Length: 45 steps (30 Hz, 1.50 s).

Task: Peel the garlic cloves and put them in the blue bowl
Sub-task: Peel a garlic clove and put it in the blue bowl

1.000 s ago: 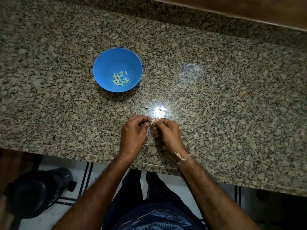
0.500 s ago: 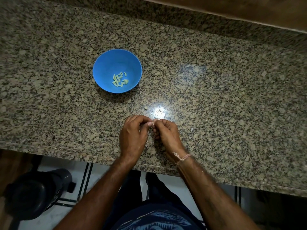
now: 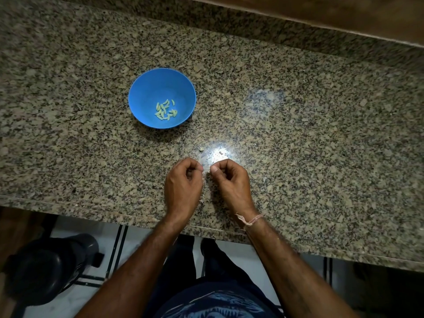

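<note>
On the counter (image 3: pixel 298 134), bowl (image 3: pixel 146 88) taken as reference for all positions.

Bowl: blue, upright, standing well back from the counter's near edge. Only its bottom is covered.

Left hand (image 3: pixel 183 184): on the near side of the bowl and a little to its right, over the counter. Fingers curled in, thumb against forefinger as if pinching. What it pinches, if anything, is hidden; cannot tell.

Right hand (image 3: pixel 231 182): just beside the left hand, farther right of the bowl, a narrow gap between the two. Fingers likewise curled, thumb tip up toward the forefinger. Contents not visible; cannot tell whether it holds a clove, skin, or nothing.

Cloves (image 3: pixel 165 110): a small heap of pale peeled pieces lying in the bottom of the bowl, roughly a dozen, touching one another. Count is approximate at this size.

Scraps (image 3: pixel 201 149): a few pale flecks on the counter between bowl and hands, probably skin. One more fleck lies by the left wrist.

Progress, as judged: a batch is peeled and in the bowl. No unpeeled garlic shows anywhere on the counter, so any clove left to do would be inside the hands. Task looks late-stage, possibly on its last clove; not confirmable.
</note>
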Tool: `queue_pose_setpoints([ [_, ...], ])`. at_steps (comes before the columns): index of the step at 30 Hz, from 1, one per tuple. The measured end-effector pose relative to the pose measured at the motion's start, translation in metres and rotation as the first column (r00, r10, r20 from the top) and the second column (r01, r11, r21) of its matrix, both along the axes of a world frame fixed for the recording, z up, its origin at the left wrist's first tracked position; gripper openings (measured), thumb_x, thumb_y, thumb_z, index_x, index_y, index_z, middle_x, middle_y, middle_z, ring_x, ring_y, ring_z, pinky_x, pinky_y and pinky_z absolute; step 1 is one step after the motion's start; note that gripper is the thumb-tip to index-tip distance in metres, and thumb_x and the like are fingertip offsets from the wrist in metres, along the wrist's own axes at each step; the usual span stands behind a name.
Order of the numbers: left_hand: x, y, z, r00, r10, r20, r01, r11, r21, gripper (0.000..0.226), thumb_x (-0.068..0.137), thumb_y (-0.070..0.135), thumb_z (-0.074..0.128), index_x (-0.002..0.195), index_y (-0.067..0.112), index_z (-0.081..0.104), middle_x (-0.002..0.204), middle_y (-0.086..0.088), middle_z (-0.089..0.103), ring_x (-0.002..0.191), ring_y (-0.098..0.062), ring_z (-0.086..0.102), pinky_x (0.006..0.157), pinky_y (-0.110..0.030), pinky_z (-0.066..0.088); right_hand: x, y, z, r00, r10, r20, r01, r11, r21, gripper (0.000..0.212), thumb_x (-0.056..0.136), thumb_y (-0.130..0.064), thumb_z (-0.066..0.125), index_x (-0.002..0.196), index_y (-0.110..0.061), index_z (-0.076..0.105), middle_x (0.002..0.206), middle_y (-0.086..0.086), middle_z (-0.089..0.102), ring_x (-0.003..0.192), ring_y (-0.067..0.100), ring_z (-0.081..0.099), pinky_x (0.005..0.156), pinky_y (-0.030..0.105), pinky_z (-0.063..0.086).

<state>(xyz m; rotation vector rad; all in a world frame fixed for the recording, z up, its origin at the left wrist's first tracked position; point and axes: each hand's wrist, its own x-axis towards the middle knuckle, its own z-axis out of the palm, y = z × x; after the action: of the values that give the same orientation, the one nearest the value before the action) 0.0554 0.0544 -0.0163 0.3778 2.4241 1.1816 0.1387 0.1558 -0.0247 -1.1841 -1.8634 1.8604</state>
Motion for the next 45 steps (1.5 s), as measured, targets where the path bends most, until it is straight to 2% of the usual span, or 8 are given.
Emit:
queue_pose_setpoints([
  [7,-0.002,0.003,-0.010,0.992,-0.110,-0.057,0.108,0.993,-0.043,0.025,0.099,0.033,0.037,0.094,0.021,0.059,0.092,0.004,0.063,0.086,-0.017,0.055,0.065,-0.031,0.034,0.002,-0.001,0.003,1.000,0.007,0.004,-0.007,1.000,-0.013,0.015,0.099,-0.021,0.069,0.092,-0.008,0.068,0.080,0.000,0.065,0.071,0.009,0.059,0.069,0.026,0.054],
  [22,-0.002,-0.010,-0.003,0.980,-0.115,-0.160,0.113,0.993,-0.021,0.008,0.092,0.037,0.074,0.094,0.030,0.072,0.099,0.018,0.067,0.099,-0.010,0.059,0.073,-0.028,0.047,-0.003,-0.007,0.003,0.998,-0.033,0.045,0.035,0.998,-0.043,0.025,0.099,-0.028,0.069,0.087,-0.006,0.073,0.079,0.003,0.073,0.074,0.010,0.067,0.073,0.029,0.057],
  [26,-0.019,-0.023,-0.009,0.988,0.006,-0.152,-0.014,0.998,-0.053,0.008,0.092,0.026,0.075,0.098,0.030,0.071,0.104,0.013,0.068,0.097,-0.011,0.060,0.073,-0.027,0.048,0.004,-0.013,0.004,0.988,0.114,0.102,-0.131,0.974,0.183,0.009,0.100,-0.022,0.067,0.106,-0.019,0.074,0.099,-0.010,0.072,0.090,0.001,0.067,0.082,0.022,0.057],
  [31,-0.058,-0.051,-0.023,0.979,0.086,-0.185,-0.108,0.988,-0.112,0.015,0.091,0.015,0.077,0.101,0.024,0.070,0.108,0.005,0.064,0.096,-0.018,0.064,0.071,-0.026,0.047,0.026,-0.039,-0.004,0.837,0.417,0.354,-0.541,0.727,0.423,0.045,0.094,-0.020,0.073,0.135,-0.017,0.057,0.122,-0.008,0.051,0.098,0.005,0.058,0.078,0.004,0.036],
  [36,-0.035,-0.060,-0.022,0.971,0.035,-0.236,-0.067,0.990,-0.127,0.023,0.096,0.025,0.072,0.115,0.020,0.060,0.116,0.003,0.054,0.092,-0.011,0.057,0.067,-0.020,0.045,-0.002,-0.037,-0.008,0.903,0.324,0.282,-0.427,0.751,0.504,0.027,0.096,-0.009,0.069,0.121,-0.014,0.060,0.112,-0.005,0.056,0.091,0.010,0.063,0.080,0.021,0.058],
  [39,0.004,-0.062,-0.027,0.961,-0.109,-0.254,0.052,0.974,-0.222,0.026,0.095,0.030,0.070,0.118,0.023,0.059,0.117,0.003,0.058,0.103,-0.014,0.053,0.080,-0.027,0.041,-0.026,-0.019,-0.008,0.912,0.320,0.257,-0.410,0.742,0.530,0.022,0.096,-0.016,0.070,0.115,-0.015,0.060,0.107,-0.005,0.055,0.087,0.008,0.061,0.077,0.027,0.060],
  [43,0.027,-0.063,-0.040,0.912,-0.253,-0.322,0.123,0.920,-0.372,0.049,0.091,0.039,0.071,0.133,0.019,0.054,0.134,-0.004,0.053,0.123,-0.025,0.048,0.099,-0.041,0.036,0.019,-0.004,-0.004,0.935,0.176,0.307,-0.341,0.681,0.648,0.047,0.104,-0.045,0.052,0.143,-0.019,0.053,0.143,0.003,0.052,0.124,0.010,0.049,0.108,0.033,0.047],
  [45,0.033,-0.067,-0.045,0.900,-0.282,-0.333,0.131,0.903,-0.409,0.061,0.096,0.044,0.063,0.147,0.015,0.047,0.152,-0.009,0.045,0.140,-0.030,0.041,0.111,-0.050,0.033,0.061,0.007,-0.012,0.877,0.054,0.477,-0.388,0.664,0.639,0.067,0.107,-0.056,0.034,0.164,-0.024,0.022,0.171,0.001,0.017,0.156,0.017,0.016,0.128,0.045,0.018],
])
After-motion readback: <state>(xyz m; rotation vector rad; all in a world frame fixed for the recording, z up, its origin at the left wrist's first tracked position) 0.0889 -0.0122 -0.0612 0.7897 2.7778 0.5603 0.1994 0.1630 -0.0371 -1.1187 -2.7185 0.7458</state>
